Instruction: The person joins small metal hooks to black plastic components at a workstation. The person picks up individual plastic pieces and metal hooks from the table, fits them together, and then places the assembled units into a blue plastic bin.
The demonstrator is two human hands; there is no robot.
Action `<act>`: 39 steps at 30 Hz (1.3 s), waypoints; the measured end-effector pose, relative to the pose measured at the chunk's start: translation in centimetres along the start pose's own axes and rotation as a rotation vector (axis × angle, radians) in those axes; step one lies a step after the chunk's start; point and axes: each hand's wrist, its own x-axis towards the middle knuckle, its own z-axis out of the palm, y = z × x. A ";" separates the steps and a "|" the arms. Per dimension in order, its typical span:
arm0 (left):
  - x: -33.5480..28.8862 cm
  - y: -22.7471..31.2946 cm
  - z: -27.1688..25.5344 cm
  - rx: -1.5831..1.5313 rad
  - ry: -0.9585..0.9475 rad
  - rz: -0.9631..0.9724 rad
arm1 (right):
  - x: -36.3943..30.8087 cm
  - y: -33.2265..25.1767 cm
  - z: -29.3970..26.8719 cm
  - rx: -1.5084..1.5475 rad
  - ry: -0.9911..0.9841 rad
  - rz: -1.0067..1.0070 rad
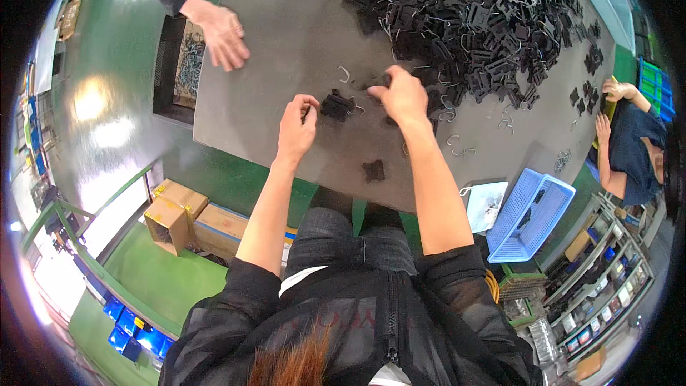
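Over the grey table my left hand (296, 129) has its fingers curled in. What they hold, if anything, is hidden. Just right of it lies a small black plastic part (336, 105) with a bent wire clip (357, 106) at its edge. My right hand (404, 102) is closed, thumb toward the forefinger, with something dark and too blurred to name between them. Another wire clip (344, 73) lies beyond the black part. Closer to me, a single flat black piece (373, 170) rests near the table's front edge.
A large heap of black plastic parts (479, 28) covers the table's far right. Loose wire clips (457, 146) lie right of my forearm. A blue basket (529, 218) and a white bag (486, 205) sit at the right edge. One co-worker's hand (223, 34) is far left; another person (629, 143) works at right.
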 end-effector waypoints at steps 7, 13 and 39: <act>-0.6 0.9 2.6 0.124 0.171 -0.210 | -2.0 1.4 0.9 0.216 -0.023 -0.130; -2.2 2.0 3.1 -0.903 0.183 -0.642 | -2.9 -1.6 8.9 -0.051 0.191 -0.459; -21.5 28.1 39.9 -0.251 -0.833 0.193 | -28.0 44.0 -9.4 0.498 1.057 0.533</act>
